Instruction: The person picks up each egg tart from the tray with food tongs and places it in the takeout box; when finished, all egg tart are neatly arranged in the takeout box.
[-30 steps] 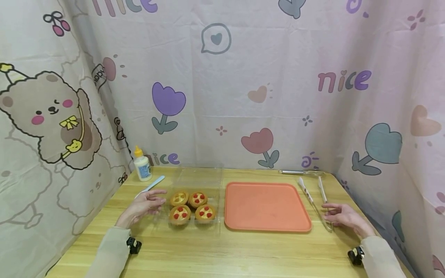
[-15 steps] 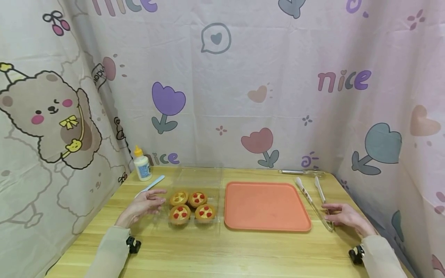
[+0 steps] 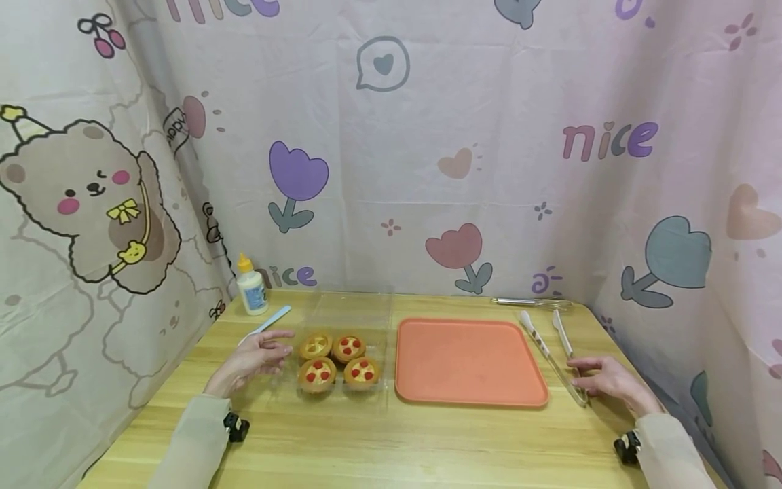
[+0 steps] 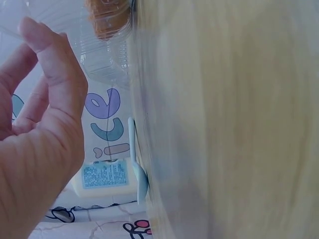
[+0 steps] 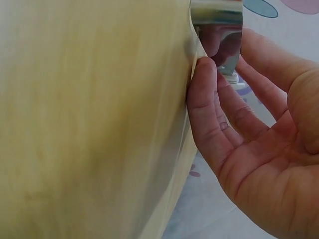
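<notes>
My right hand (image 3: pixel 613 386) holds the bent end of the metal tongs (image 3: pixel 537 337) between thumb and fingers. The tongs lie spread on the table, with pale tips pointing away. In the right wrist view, the shiny metal bend of the tongs (image 5: pixel 219 35) shows among the curled fingers. My left hand (image 3: pixel 253 362) is at the left side of a clear plastic box (image 3: pixel 383 346), fingers relaxed and nothing in them. Several egg tarts (image 3: pixel 318 373) sit in the box, most topped with red pieces. Its clear lid (image 3: pixel 351 309) stands raised at the back.
An orange tray (image 3: pixel 470 363) lies between box and tongs. A whisk (image 3: pixel 525 302) lies along the back edge. Behind the left hand are a light blue spoon (image 4: pixel 140 179) and a white bottle (image 3: pixel 252 292) with a yellow cap. A patterned curtain (image 3: pixel 391 170) surrounds the table.
The tongs' tips have shifted slightly left and their arms stand a little closer to the tray. The left hand has kept its place. The head view has tilted a little.
</notes>
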A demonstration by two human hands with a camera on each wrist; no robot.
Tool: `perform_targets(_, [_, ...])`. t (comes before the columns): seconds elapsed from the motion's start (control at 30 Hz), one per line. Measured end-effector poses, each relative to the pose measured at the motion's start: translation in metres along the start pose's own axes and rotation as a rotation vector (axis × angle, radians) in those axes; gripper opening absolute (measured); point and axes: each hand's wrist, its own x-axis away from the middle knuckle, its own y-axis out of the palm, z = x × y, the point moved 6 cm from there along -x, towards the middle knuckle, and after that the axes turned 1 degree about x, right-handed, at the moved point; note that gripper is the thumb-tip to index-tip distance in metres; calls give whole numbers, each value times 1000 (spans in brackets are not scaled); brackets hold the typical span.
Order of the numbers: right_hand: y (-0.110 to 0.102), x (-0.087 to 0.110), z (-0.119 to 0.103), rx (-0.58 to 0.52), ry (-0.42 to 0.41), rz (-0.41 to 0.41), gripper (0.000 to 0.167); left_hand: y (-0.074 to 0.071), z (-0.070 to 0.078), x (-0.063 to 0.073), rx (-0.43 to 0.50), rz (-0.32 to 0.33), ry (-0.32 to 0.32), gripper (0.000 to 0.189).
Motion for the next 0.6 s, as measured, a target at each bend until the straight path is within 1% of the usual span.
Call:
perform_targets(0.2, [0,2,-3,21,8,2,60,1,3,2,2,14,-12,65])
perform_targets(0.37, [0,3,-3,0,1,-3,60,1,4,0,-1,14,-15,64])
perform_targets(0.47, [-1,2,-3,-13,-23,31,57,1,4,-1,-7,6,-13,66])
perform_targets(0.6, [-3,0,-6,-9,-43,103,53,-1,2,-1,-28,3,-6,65])
